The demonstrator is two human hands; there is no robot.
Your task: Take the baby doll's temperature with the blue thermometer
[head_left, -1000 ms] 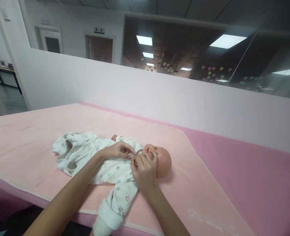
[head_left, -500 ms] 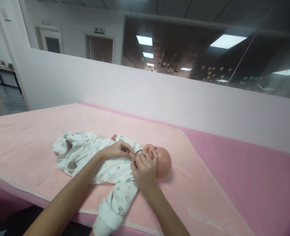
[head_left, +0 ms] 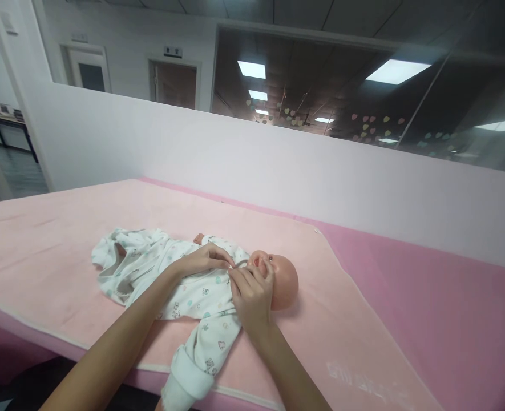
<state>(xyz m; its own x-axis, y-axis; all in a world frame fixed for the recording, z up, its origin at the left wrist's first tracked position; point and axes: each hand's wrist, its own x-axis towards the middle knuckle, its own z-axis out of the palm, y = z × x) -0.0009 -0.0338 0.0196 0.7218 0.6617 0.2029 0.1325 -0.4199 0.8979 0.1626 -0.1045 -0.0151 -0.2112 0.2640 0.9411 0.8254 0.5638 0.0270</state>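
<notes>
A baby doll (head_left: 283, 281) lies on its back on a pale pink blanket (head_left: 55, 251), head to the right. It wears a white onesie (head_left: 192, 297) printed with small animals. My left hand (head_left: 203, 261) pinches the fabric at the onesie's collar, just below the chin. My right hand (head_left: 252, 297) meets it from the near side, fingers pinched on the same neckline edge. A long white sleeve (head_left: 190, 368) hangs towards the near edge of the table.
The blanket covers a deeper pink padded table (head_left: 449, 319) that runs to the right. A low white partition wall (head_left: 278, 165) stands behind it, with dark glass above. Doors and a corridor show at the far left.
Both hands stay at the doll's collar. The fingertips have drawn slightly closer together over the neckline; the doll has not shifted.
</notes>
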